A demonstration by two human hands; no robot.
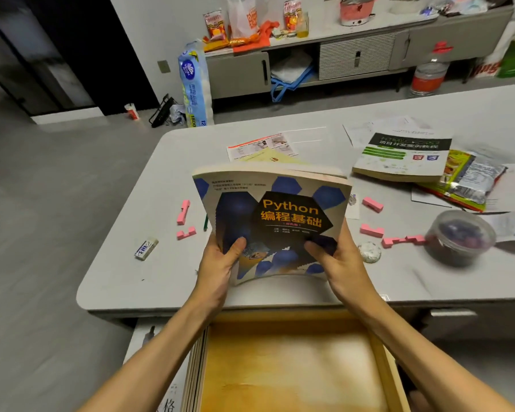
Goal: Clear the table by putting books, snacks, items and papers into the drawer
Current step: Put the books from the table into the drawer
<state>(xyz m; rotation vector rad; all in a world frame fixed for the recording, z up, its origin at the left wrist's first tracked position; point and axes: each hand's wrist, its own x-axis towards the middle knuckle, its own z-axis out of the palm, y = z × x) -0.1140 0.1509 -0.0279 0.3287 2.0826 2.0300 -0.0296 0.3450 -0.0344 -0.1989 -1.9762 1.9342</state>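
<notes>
Python book (275,221), which I held by its lower corners in left hand (217,264) and right hand (338,264), hung above the open drawer (388,364) beneath them; beyond lay another book (399,157), snack packets (464,182) and papers (262,148), not yet cleared.

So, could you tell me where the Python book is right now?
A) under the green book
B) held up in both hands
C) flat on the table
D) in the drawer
B: the left hand and right hand grip the Python book by its lower edge, raised off the table.
</notes>
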